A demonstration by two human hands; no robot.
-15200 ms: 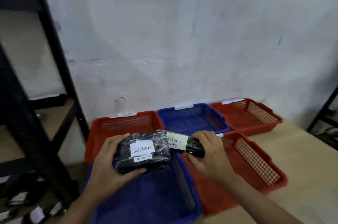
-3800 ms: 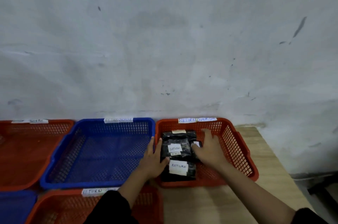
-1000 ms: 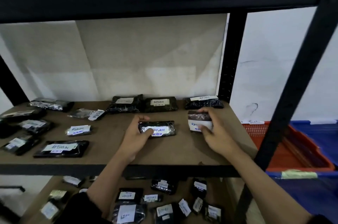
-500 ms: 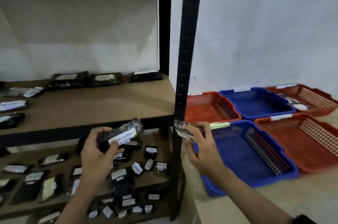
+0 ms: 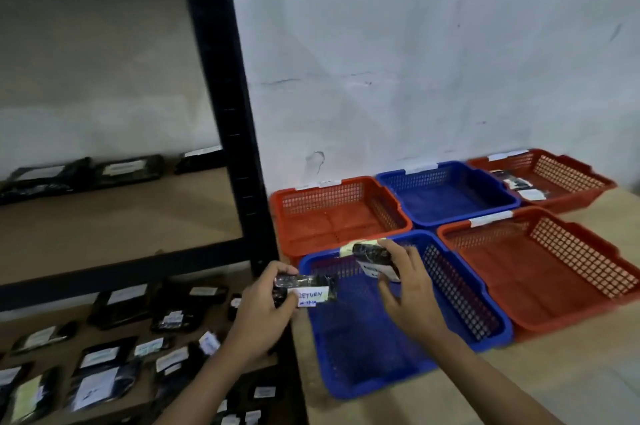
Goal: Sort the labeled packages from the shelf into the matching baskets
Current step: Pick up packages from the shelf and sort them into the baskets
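My left hand point(image 5: 265, 306) grips a black wrapped package point(image 5: 313, 289) whose white label reads RETURN, at the left rim of the near blue basket point(image 5: 467, 303). My right hand point(image 5: 403, 282) holds a second black package point(image 5: 375, 260) with a white label above that same basket. Five baskets sit on the wooden table: a red basket point(image 5: 332, 213) at the back left, a blue one point(image 5: 446, 192) in the back middle, a red basket point(image 5: 568, 178) at the back right with packages inside, and a red one point(image 5: 554, 258) in front of it.
A black metal shelf post point(image 5: 225, 105) stands just left of the baskets. The shelf board point(image 5: 114, 223) carries a few black packages at its back; the lower shelf point(image 5: 104, 348) holds several more. A white wall rises behind the baskets.
My view has swung right toward the baskets. Both hands have carried their packages from in front of the shelf to the near blue basket.
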